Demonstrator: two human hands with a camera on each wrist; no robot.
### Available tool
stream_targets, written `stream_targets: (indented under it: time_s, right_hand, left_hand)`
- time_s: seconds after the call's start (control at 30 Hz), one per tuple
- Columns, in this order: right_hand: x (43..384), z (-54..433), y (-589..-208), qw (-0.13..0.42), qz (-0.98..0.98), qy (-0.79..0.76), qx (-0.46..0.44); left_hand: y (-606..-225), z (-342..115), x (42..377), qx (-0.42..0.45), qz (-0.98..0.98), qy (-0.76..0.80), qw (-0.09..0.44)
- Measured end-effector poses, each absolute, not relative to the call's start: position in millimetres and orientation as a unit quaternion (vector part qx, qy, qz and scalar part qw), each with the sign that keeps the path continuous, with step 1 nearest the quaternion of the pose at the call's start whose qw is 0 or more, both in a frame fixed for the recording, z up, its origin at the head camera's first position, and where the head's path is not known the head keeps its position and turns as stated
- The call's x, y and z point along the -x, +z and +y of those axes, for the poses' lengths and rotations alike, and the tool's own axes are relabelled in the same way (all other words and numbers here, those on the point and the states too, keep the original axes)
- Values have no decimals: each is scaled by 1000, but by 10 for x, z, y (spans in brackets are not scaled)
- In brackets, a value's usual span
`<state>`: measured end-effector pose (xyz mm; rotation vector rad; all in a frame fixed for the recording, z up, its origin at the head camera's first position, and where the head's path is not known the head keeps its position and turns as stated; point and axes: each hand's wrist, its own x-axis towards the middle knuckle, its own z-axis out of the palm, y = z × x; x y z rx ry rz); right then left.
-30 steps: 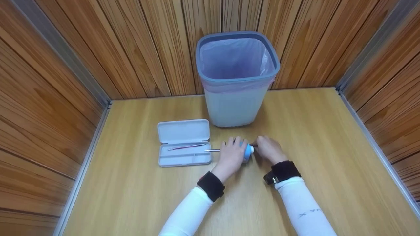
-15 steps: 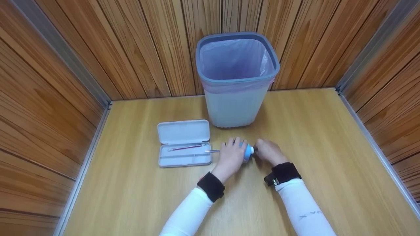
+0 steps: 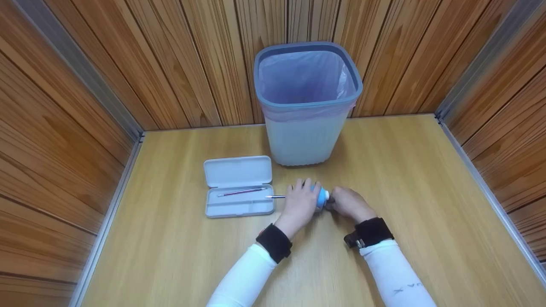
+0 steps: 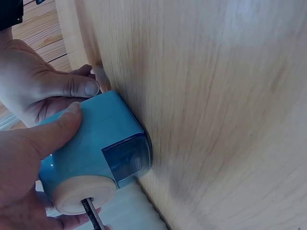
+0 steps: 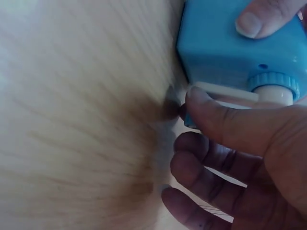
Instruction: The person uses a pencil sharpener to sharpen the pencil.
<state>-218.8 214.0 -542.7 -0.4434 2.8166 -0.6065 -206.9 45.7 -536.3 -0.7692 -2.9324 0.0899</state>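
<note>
The blue sharpener (image 4: 103,117) sits on the table (image 3: 170,251), just right of the hinged case (image 3: 238,172) and nearer the person than the lined bin (image 3: 300,138). The left grip (image 3: 298,204) is closed around its body, thumb across the blue casing; the right grip (image 3: 349,204) pinches the blue knob (image 5: 190,120) at the end of the pale crank arm (image 5: 228,92), its other fingers loosely bent.

The sharpener looks like stiff, smooth plastic – probably fairly light, so apt to slide or twist under cranking unless the casing is held firmly. The broad sides seem the place to hold it, clear of the dark see-through drawer (image 4: 127,160), and the crank is best taken by its knob. The dark pencil (image 4: 92,214) is likely rigid and light, with a point that could snap under sideways load; its bare shaft near the pale round collar (image 4: 72,196) would be the spot to steady it.

In the head view the pencil's long axis runs left to right: 1 end is hidden in the collar, the other points left over the case's right edge – whether it touches there, I cannot tell. The sharpener's crank side faces right, opposite the pencil
</note>
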Motion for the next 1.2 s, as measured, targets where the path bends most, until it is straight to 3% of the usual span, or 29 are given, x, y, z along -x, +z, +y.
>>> stream_targets:
  time_s: [0.5, 0.9, 1.2]
  right_hand:
    - [2035, 2165, -5340, 151, 945, -246, 152]
    - [1924, 2224, -5181, 106, 935, -238, 243]
    - [1891, 2268, -4975, 125, 936, -262, 201]
  left_hand:
    - [-5349, 466, 2092, 248, -968, 23, 29]
    - [-5327, 469, 2076, 244, -969, 32, 28]
    - [-5312, 479, 2079, 243, -970, 29, 14]
